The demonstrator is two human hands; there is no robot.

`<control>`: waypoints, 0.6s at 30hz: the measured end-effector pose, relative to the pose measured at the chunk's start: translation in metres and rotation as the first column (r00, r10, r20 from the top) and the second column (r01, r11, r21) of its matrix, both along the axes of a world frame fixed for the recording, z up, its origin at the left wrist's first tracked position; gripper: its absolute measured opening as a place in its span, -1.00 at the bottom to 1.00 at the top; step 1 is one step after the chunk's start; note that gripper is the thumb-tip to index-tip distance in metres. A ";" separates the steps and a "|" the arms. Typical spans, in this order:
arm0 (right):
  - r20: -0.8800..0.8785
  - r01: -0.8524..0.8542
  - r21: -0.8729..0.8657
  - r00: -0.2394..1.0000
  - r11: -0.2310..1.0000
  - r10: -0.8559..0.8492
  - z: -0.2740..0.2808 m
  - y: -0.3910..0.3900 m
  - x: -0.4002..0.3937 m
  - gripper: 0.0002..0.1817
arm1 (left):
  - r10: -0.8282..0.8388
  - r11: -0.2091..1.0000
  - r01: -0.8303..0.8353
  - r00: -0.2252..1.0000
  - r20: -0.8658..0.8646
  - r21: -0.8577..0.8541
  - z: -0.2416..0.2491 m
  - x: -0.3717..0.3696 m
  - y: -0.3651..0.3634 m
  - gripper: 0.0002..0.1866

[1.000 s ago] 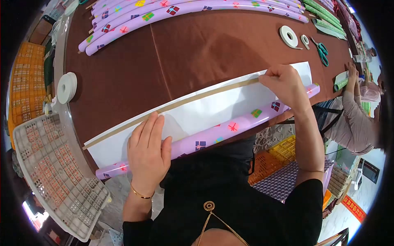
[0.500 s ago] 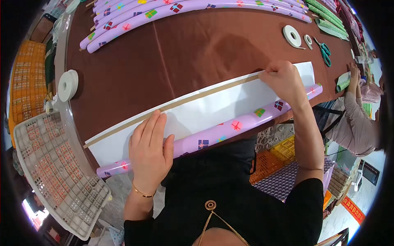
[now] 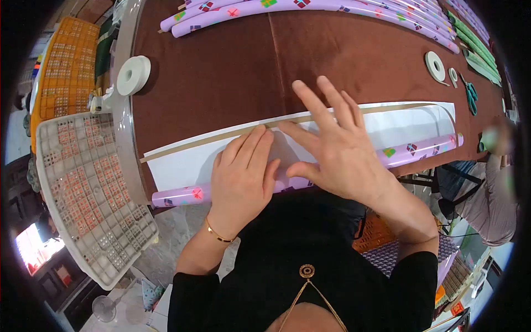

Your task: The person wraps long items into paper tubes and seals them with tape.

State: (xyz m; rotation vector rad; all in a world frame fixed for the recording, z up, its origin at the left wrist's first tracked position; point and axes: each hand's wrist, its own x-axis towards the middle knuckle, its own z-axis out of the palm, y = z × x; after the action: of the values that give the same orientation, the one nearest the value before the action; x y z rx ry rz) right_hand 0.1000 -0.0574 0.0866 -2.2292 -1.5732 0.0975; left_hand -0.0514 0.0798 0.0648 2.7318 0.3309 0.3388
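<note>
A purple wrapping-paper roll (image 3: 182, 196) lies along the table's near edge, its white inner side (image 3: 182, 169) facing up. A narrow tan strip (image 3: 207, 140) runs along the sheet's far edge. My left hand (image 3: 242, 171) lies flat on the sheet, fingers stretched out, fingertips at the strip. Beside it my right hand (image 3: 337, 146) is open with fingers spread, its index fingertip at or just over the strip near the left fingertips. Nothing is held in either hand.
Rolled purple papers (image 3: 260, 8) lie across the table's far side, green rolls (image 3: 478, 47) at right. White tape rolls (image 3: 133, 76) (image 3: 435, 66) and teal scissors (image 3: 470, 97) rest on the brown table (image 3: 215, 83). Plastic crates (image 3: 94, 193) stand left; another person (image 3: 487, 199) is at right.
My right hand has moved left along the strip to beside my left hand, and its fingers have opened from a closed grip. The view has shifted, too.
</note>
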 end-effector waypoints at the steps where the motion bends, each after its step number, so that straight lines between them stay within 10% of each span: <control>1: -0.013 -0.027 0.016 1.000 0.999 0.028 -0.001 0.004 -0.003 -0.49 | 0.000 1.000 0.000 1.000 -0.006 -0.007 0.001 0.000 0.000 -0.54; 18: 0.348 0.630 -0.064 0.741 0.774 -0.574 -0.005 -0.150 0.134 -0.67 | -0.279 0.957 0.287 0.951 0.135 -0.045 0.003 0.045 -0.048 -0.58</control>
State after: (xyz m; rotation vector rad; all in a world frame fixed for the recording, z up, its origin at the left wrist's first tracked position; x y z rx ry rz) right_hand 0.2343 -0.2069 0.0820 -2.9040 -0.8986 -0.3311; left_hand -0.0060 0.0323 0.0679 2.6299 -0.0851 0.4119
